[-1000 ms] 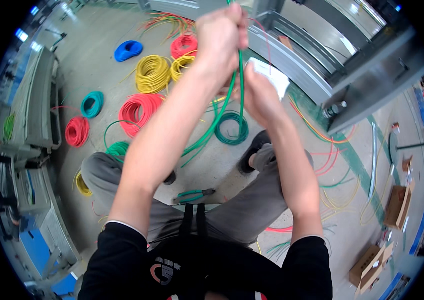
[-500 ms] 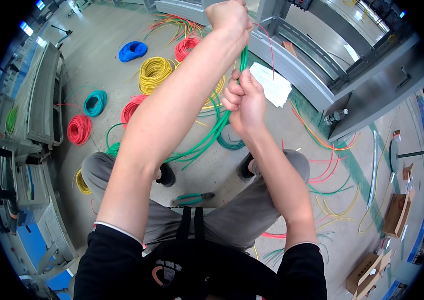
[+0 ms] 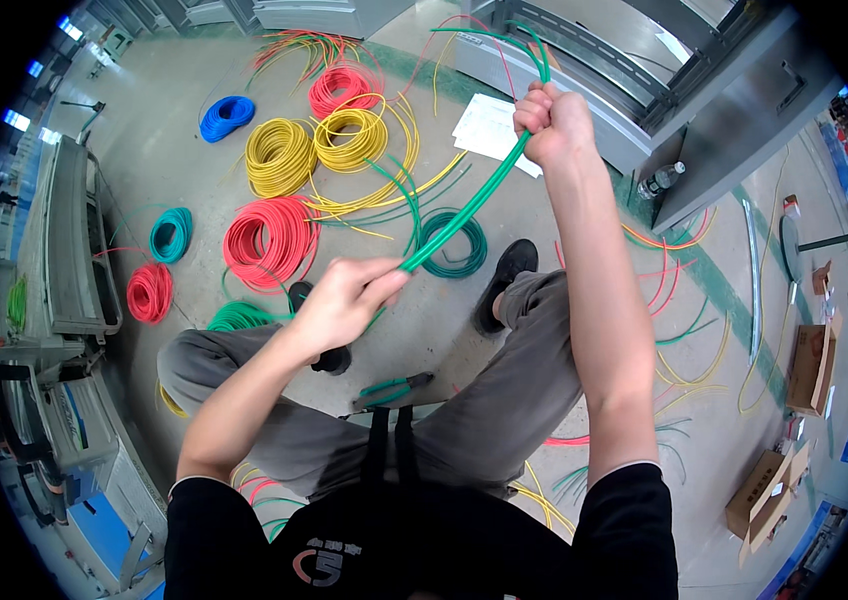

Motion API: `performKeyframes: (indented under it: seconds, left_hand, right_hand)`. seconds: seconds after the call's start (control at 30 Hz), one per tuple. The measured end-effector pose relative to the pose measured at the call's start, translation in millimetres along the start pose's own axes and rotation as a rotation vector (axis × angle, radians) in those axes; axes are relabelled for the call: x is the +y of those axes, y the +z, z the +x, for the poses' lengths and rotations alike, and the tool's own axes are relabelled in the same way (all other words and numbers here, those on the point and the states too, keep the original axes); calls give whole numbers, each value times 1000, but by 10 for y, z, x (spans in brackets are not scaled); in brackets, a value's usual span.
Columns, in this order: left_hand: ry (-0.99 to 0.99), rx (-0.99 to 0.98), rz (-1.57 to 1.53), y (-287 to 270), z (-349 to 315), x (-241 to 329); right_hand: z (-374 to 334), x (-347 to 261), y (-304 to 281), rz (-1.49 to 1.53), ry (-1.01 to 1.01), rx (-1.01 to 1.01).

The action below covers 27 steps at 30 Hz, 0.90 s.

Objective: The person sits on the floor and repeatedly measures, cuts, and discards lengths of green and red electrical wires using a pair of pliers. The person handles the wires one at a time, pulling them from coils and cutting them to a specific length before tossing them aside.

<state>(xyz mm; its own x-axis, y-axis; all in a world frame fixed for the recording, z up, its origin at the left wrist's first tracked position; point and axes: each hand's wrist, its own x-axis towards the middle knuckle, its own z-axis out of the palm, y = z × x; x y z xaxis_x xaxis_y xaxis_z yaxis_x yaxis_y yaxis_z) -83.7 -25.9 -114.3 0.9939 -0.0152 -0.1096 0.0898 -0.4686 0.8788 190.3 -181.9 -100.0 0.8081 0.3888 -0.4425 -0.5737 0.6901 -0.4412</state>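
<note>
A bundle of several green wires (image 3: 474, 205) runs slantwise between my two hands. My right hand (image 3: 556, 122) is closed round its upper part, and loose green ends fan out above the fist toward the grey cabinet frame. Lower down and to the left, my left hand (image 3: 349, 298) pinches the same bundle between thumb and fingers. Below that hand the wires pass mostly out of sight. On the floor between my feet lie green-handled pliers (image 3: 394, 390), touched by neither hand. A dark green wire coil (image 3: 454, 243) rests on the floor behind the bundle.
Yellow coils (image 3: 281, 158), red coils (image 3: 269, 243) and a blue coil (image 3: 227, 118) lie on the floor ahead and left. White papers (image 3: 489, 126) lie against the grey cabinet (image 3: 584, 85). A plastic bottle (image 3: 661, 180) and cardboard boxes (image 3: 812, 368) are on the right.
My left hand has come down from high up to the lower part of the green wires. My right hand has moved up and right, and the bundle now stretches slantwise between them.
</note>
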Motion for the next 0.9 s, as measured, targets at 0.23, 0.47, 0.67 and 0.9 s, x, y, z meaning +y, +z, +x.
performKeyframes:
  seconds: [0.23,0.47,0.67,0.9]
  left_hand:
    - [153,66,121,-161,-401,-217]
    - [446,345,288,9,-222,-90]
    - [361,493,227,57,772,29]
    - [674,865,455,649,486,199]
  right_hand:
    - [98,-2,-9,49,90,14]
    - [149,-121,-34,377,345,-303]
    - [-646,1028,150,6,-87,-375]
    - [-513,561,-88,1,-118,-166]
